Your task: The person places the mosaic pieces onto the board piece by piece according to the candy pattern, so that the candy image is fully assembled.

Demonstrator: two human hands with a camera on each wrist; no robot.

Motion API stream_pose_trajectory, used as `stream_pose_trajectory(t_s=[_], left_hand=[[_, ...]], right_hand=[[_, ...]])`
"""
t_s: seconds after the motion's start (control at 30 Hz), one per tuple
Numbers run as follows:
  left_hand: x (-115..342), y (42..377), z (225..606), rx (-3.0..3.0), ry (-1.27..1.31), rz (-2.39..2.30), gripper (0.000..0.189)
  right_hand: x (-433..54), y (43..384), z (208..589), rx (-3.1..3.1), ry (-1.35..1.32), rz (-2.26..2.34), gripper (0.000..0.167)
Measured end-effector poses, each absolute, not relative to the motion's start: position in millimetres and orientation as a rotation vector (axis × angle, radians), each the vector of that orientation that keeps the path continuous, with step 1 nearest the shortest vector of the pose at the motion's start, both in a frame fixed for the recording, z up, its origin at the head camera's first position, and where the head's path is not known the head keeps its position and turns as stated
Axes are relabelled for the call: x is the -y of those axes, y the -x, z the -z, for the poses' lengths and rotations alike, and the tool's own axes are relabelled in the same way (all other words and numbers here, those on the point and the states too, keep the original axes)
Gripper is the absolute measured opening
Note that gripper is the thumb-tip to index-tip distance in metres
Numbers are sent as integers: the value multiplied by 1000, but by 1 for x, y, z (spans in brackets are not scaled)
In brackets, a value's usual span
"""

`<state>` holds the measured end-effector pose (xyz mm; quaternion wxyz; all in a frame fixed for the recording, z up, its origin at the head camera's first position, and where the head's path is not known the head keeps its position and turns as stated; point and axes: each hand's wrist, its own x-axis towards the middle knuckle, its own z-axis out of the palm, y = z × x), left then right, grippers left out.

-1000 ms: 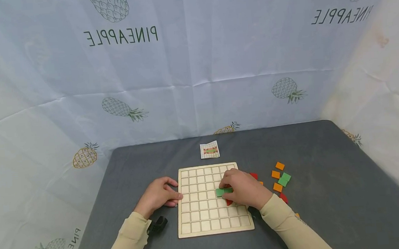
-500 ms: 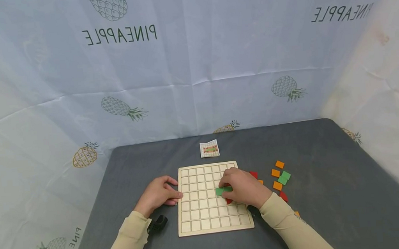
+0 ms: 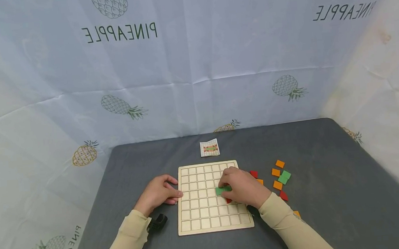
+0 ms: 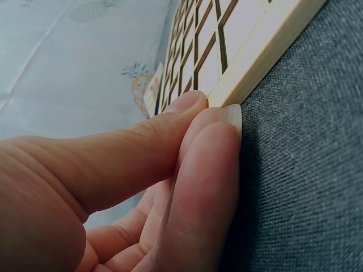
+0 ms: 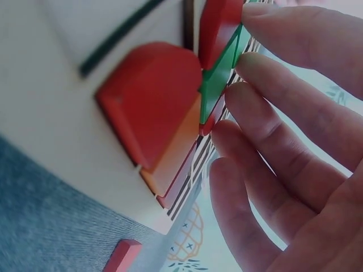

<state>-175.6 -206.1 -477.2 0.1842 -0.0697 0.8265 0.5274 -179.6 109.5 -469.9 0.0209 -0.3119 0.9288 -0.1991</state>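
A pale wooden grid board (image 3: 195,214) lies on the dark table. My left hand (image 3: 158,195) pinches its left edge; the left wrist view has the thumb on top and a fingertip against the side. Over the right half of the board is my right hand (image 3: 244,187), thumb and fingertips at either side of a green tile (image 3: 220,191) set in the grid. A red tile (image 3: 228,200) shows just below the thumb. From the right wrist, another red tile (image 5: 150,102) and an orange tile (image 5: 178,147) sit on the board, hidden by the hand in the head view.
Behind the board lies a small printed pattern card (image 3: 210,148). Loose tiles lie right of the board: several orange tiles (image 3: 275,172), overlapping green tiles (image 3: 284,177) and a red tile (image 3: 284,196). A black object (image 3: 159,222) is beside the left wrist.
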Motion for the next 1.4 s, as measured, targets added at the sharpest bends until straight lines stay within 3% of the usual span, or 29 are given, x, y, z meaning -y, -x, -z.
stream_pose_trajectory(t_s=[0.37,1.0,1.4], left_hand=[[204,176,476,-2337,210,-1474,46],[205,174,477,-2341,210,-1474,46],[204,174,476,-2351,221,-1468,45]], right_hand=[[-141,179,456,-2926,785,660,16],[-282,178,457,-3003,414,583,21],[-305,176,464,-2964,342,593,20]])
